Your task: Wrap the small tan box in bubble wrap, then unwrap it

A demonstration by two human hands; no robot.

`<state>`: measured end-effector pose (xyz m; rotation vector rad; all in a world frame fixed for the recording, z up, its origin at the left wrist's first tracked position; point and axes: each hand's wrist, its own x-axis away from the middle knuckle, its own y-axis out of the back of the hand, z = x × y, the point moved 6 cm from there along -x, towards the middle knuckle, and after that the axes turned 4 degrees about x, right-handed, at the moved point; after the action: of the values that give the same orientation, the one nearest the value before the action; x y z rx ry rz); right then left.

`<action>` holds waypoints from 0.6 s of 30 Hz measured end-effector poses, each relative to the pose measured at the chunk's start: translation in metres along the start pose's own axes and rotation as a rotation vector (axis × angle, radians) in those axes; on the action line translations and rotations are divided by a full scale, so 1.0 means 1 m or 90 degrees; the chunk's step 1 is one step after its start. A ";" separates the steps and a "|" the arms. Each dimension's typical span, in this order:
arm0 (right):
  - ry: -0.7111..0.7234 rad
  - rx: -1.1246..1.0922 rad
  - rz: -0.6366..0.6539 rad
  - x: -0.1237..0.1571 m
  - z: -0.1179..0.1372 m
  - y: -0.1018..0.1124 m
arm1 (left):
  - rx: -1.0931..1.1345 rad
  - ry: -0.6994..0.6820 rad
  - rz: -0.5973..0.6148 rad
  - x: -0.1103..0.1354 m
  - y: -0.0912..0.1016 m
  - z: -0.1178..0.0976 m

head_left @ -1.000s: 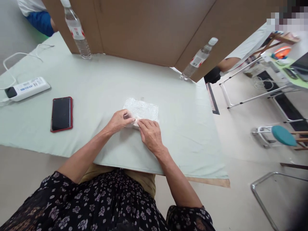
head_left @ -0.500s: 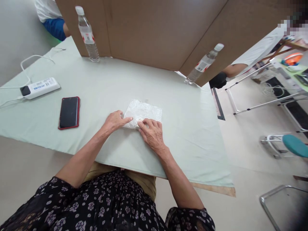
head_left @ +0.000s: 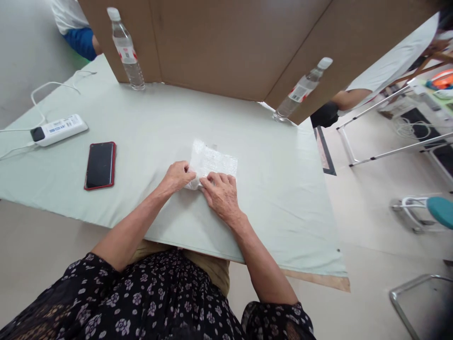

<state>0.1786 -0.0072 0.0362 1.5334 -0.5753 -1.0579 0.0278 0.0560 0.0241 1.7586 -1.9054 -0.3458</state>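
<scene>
A small folded piece of clear bubble wrap [head_left: 212, 160] lies on the pale green table [head_left: 148, 127] in front of me. My left hand [head_left: 179, 174] pinches its near left corner with fingers curled. Beside it, my right hand [head_left: 221, 193] rests on the wrap's near edge, its fingertips pressed down on the plastic. The far left corner of the wrap is lifted slightly off the cloth. Both forearms reach in from the table's front edge.
A red-cased phone [head_left: 100, 165] lies to the left, with a white power strip [head_left: 58, 130] and cables beyond it. Two water bottles [head_left: 125, 49] [head_left: 300, 89] stand against a brown cardboard screen [head_left: 226, 42]. Other people, metal frames and a teal stool [head_left: 439, 210] are at the right.
My left hand's fingers have curled from flat into a pinch on the wrap's corner, and the wrap's left side has risen a little. My right hand has stayed in place.
</scene>
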 end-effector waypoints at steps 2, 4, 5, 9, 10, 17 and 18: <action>0.001 0.008 0.001 0.000 0.001 0.001 | 0.079 0.017 0.024 0.000 -0.007 -0.003; 0.006 0.010 0.005 0.001 0.003 0.002 | 0.158 0.048 0.045 0.001 -0.014 -0.005; 0.009 0.005 0.010 0.001 0.003 0.003 | 0.190 0.064 0.061 0.001 -0.016 -0.007; 0.013 -0.046 0.031 0.002 0.002 0.007 | 0.291 0.110 0.166 0.007 -0.021 -0.016; 0.013 -0.063 0.034 0.002 0.001 0.008 | 0.301 0.111 0.189 0.009 -0.021 -0.018; -0.113 -0.218 -0.084 0.026 -0.027 0.029 | -0.053 -0.231 0.143 0.022 -0.025 -0.034; -0.183 -0.234 -0.120 0.035 -0.038 0.031 | -0.102 -0.274 0.109 0.024 -0.026 -0.035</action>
<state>0.2338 -0.0245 0.0536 1.1371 -0.4057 -1.4556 0.0678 0.0345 0.0442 1.4893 -2.2309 -0.8438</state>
